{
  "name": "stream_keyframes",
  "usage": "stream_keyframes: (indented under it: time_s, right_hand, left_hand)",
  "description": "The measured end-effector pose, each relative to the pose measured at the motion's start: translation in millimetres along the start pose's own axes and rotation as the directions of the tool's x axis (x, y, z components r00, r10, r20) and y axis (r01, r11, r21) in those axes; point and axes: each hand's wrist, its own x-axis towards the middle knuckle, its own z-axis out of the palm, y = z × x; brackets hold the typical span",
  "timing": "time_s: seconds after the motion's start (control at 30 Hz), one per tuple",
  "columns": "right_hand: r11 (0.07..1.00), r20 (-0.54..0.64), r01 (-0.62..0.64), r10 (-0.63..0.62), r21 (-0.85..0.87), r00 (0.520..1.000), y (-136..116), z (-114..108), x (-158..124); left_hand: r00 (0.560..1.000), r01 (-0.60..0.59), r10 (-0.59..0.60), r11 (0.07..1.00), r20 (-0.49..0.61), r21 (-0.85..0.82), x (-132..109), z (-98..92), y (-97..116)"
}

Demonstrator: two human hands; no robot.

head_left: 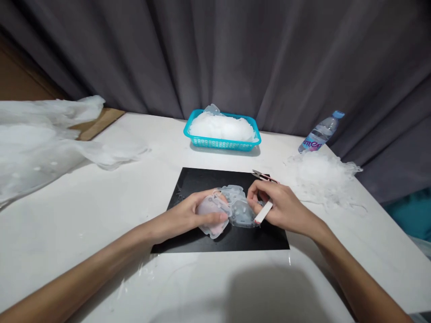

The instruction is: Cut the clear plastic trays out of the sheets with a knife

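Observation:
My left hand point(208, 213) is closed around a clear, pliable moulded plastic piece point(213, 229), its thumb lying across the front. More such translucent pieces point(243, 214) with wavy rims adjoin it on the right, over a black mat point(198, 244). My right hand point(274, 204) is closed at their right edge, with finger and thumb bent together. A flat white strip-like tool point(263, 212) with a reddish lower end sticks out from its fingers; its exact kind is unclear. Just behind this hand lie thread snips point(264, 176), partly covered by it.
Behind the mat stands a turquoise basket point(222, 143) heaped with whitish translucent pieces. To the right are a water bottle point(318, 134) and a pile of clear plastic scraps point(319, 179). A large plastic bag point(43, 148) covers the left side, near cardboard point(101, 123). Grey curtains point(229, 58) hang behind.

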Motion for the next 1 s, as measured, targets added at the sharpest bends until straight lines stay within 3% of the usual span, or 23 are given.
stream_keyframes:
  time_s: [0.13, 0.23, 0.33, 0.43, 0.63, 0.77, 1.0]
  right_hand:
    - [0.99, -0.015, 0.123, -0.122, 0.074, 0.992, -8, -2, -3]
    - [0.973, 0.071, 0.193, -0.203, 0.127, 0.977, -10, 9, -4]
    - [0.972, 0.133, 0.178, -0.198, 0.153, 0.971, -8, 18, -5]
    - [0.972, 0.112, 0.155, -0.176, 0.175, 0.978, -5, 20, -4]
    - [0.982, 0.109, 0.19, -0.19, 0.008, 0.976, -8, 20, -6]
    - [0.982, 0.1, 0.189, -0.189, 0.009, 0.977, -10, 23, -7]
    - [0.97, 0.078, 0.235, -0.231, -0.056, 0.97, -16, 26, -9]
  left_hand:
    - [1.0, 0.0, 0.0, 1.0, 0.006, -0.013, 1, 2.4, -1]
    - [0.999, 0.013, -0.013, 1.0, 0.044, 0.004, 0, 5.3, -1]
    - [0.999, 0.018, -0.02, 0.999, 0.042, 0.028, 0, 6.5, -3]
    - [0.999, 0.008, -0.008, 1.0, -0.031, -0.005, 2, 5.7, -6]
    - [0.995, 0.006, -0.009, 0.999, -0.096, -0.038, 4, 6.8, -8]
    - [0.992, -0.006, -0.003, 0.997, -0.13, -0.071, 4, 10.4, -10]
    - [0.995, 0.037, -0.051, 0.987, -0.088, -0.158, 5, 14.3, -13]
